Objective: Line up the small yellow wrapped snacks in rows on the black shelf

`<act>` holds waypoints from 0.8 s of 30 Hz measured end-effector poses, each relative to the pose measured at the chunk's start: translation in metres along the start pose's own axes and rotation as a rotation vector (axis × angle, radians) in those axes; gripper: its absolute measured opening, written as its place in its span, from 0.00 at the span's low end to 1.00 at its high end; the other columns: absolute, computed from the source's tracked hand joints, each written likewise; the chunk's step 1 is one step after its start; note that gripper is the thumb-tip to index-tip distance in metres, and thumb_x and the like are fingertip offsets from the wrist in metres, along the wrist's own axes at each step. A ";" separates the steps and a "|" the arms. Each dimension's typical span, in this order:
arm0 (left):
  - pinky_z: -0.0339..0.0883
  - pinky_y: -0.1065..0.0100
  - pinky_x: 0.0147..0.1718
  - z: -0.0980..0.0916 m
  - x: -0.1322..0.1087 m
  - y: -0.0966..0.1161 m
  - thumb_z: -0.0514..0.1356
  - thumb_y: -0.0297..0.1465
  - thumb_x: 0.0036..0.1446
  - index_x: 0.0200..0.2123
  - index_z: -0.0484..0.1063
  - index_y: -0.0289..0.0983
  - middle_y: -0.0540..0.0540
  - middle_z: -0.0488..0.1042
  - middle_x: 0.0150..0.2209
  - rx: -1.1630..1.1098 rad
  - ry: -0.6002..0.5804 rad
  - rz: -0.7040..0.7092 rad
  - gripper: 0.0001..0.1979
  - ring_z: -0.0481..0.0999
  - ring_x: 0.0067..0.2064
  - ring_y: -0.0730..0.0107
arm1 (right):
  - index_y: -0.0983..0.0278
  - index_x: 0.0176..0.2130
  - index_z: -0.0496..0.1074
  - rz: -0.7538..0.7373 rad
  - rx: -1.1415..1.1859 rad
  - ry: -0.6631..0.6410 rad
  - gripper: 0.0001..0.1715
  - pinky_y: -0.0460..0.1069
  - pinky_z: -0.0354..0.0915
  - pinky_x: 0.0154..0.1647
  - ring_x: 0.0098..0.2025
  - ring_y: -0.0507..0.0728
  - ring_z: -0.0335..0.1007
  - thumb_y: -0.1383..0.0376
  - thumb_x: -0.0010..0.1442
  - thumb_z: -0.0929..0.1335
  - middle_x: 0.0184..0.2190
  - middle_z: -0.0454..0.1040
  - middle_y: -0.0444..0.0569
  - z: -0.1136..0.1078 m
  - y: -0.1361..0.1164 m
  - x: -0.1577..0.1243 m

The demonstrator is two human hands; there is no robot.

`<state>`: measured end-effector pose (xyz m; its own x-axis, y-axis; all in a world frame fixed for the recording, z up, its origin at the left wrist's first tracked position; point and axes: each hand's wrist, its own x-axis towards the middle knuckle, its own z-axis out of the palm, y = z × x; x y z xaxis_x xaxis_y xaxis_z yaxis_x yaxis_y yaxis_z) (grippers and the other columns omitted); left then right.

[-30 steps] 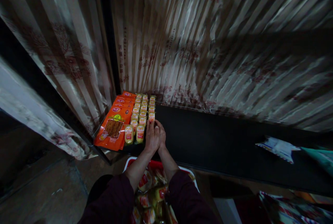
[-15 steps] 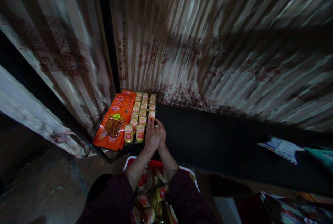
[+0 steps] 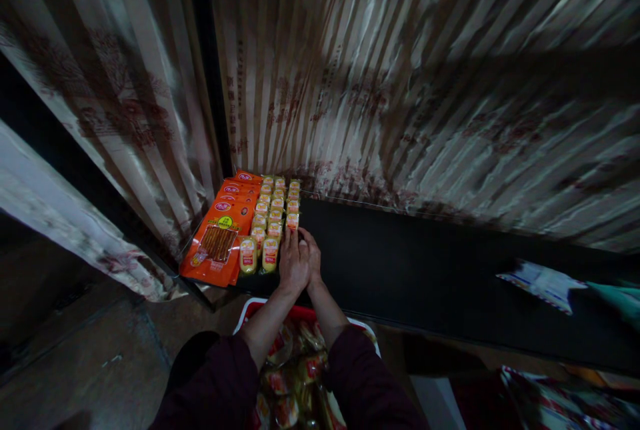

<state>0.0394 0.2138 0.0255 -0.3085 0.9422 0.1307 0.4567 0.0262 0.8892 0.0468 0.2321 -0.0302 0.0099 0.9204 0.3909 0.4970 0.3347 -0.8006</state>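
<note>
My left hand (image 3: 293, 265) and my right hand (image 3: 312, 258) are pressed close together at the front of the rightmost row of small wrapped snack cakes. Their fingers close around the lower part of the front wrapped snack cake (image 3: 293, 221), whose label shows just above the fingertips. My hands hide its lower end. Left of them, two more rows of the same cakes stand upright, with one front cake (image 3: 270, 255) beside my left hand. Orange snack bags (image 3: 220, 243) lie overlapped at the shelf's left end.
A black shelf (image 3: 400, 263) stretches right, bearing a white-and-blue packet (image 3: 543, 283) and a green item (image 3: 617, 303). Below my forearms stands a red-and-white basket (image 3: 243, 313) of wrapped cakes. Patterned sheeting (image 3: 350, 83) hangs behind, and a dark post (image 3: 207, 63) rises at the left corner.
Almost nothing differs. My hands stay at the front of the rightmost row, with only a slight shift of the view.
</note>
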 end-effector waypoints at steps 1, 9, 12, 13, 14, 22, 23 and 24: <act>0.48 0.56 0.65 0.001 0.000 -0.002 0.45 0.31 0.60 0.58 0.65 0.30 0.36 0.60 0.63 0.003 0.007 0.004 0.25 0.55 0.66 0.57 | 0.59 0.55 0.69 -0.003 0.015 0.004 0.27 0.57 0.53 0.63 0.63 0.59 0.57 0.69 0.58 0.58 0.56 0.69 0.52 -0.003 0.003 0.002; 0.45 0.58 0.66 0.002 -0.002 -0.013 0.42 0.33 0.62 0.58 0.62 0.23 0.32 0.57 0.64 0.044 -0.021 0.052 0.27 0.53 0.66 0.61 | 0.65 0.49 0.71 0.076 0.128 0.034 0.24 0.55 0.63 0.56 0.49 0.58 0.70 0.67 0.54 0.60 0.47 0.74 0.53 -0.046 0.027 0.021; 0.45 0.58 0.66 0.002 -0.004 -0.014 0.41 0.32 0.62 0.59 0.62 0.23 0.33 0.56 0.64 0.055 -0.008 0.066 0.27 0.52 0.67 0.62 | 0.66 0.49 0.71 0.075 0.140 0.059 0.24 0.55 0.63 0.57 0.50 0.58 0.70 0.67 0.54 0.60 0.47 0.74 0.55 -0.046 0.027 0.021; 0.44 0.58 0.66 0.002 -0.005 -0.014 0.41 0.32 0.62 0.58 0.62 0.23 0.33 0.57 0.64 0.055 -0.008 0.076 0.27 0.51 0.67 0.62 | 0.66 0.49 0.71 0.077 0.136 0.064 0.24 0.56 0.63 0.57 0.50 0.58 0.70 0.67 0.54 0.60 0.47 0.74 0.55 -0.044 0.026 0.020; 0.43 0.58 0.66 0.002 -0.005 -0.014 0.42 0.32 0.62 0.58 0.62 0.24 0.33 0.57 0.64 0.054 -0.011 0.081 0.27 0.51 0.67 0.62 | 0.66 0.49 0.71 0.080 0.131 0.065 0.24 0.56 0.63 0.57 0.50 0.58 0.70 0.67 0.53 0.60 0.47 0.74 0.55 -0.044 0.026 0.019; 0.43 0.57 0.66 0.001 -0.014 -0.015 0.43 0.33 0.62 0.58 0.64 0.27 0.35 0.58 0.64 0.041 -0.024 0.041 0.26 0.52 0.67 0.61 | 0.64 0.48 0.71 0.079 0.084 0.052 0.24 0.54 0.65 0.54 0.47 0.57 0.71 0.67 0.53 0.61 0.46 0.75 0.53 -0.047 0.027 0.010; 0.43 0.57 0.66 0.001 -0.015 -0.015 0.43 0.32 0.61 0.58 0.64 0.27 0.36 0.58 0.64 0.034 -0.030 0.043 0.26 0.52 0.67 0.62 | 0.64 0.48 0.71 0.080 0.081 0.052 0.24 0.54 0.65 0.53 0.47 0.57 0.71 0.68 0.52 0.61 0.46 0.75 0.53 -0.047 0.026 0.010; 0.44 0.58 0.66 0.001 -0.015 -0.016 0.43 0.32 0.61 0.58 0.64 0.27 0.36 0.58 0.64 0.025 -0.036 0.040 0.26 0.52 0.67 0.62 | 0.64 0.48 0.72 0.081 0.078 0.051 0.24 0.54 0.65 0.53 0.46 0.57 0.71 0.68 0.52 0.61 0.45 0.75 0.53 -0.047 0.026 0.010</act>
<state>0.0376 0.1998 0.0091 -0.2594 0.9541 0.1498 0.4892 -0.0039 0.8722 0.1010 0.2401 -0.0258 0.0921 0.9343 0.3443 0.4236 0.2761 -0.8627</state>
